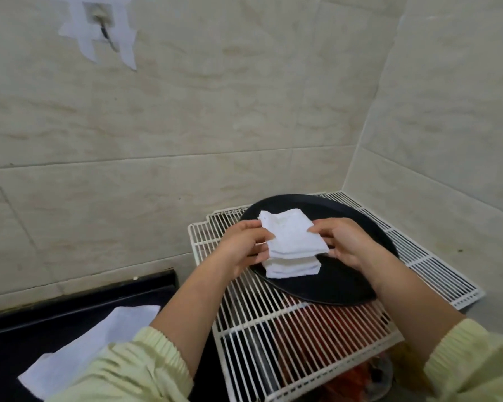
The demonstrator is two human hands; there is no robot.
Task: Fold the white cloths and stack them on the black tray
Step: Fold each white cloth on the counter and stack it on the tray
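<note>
Over black tray on wire rack: folded cloth pinched at opp. edges by left hand & right hand, fingers curled on it, at top of stack. Light, soft, limp; prob. best gripped at edges, folds kept together. Unfolded cloth on bench.

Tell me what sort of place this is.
Probably a home kitchen or utility corner: tiled walls, a black countertop, white wire racks bearing the black tray of folded cloths.
</note>
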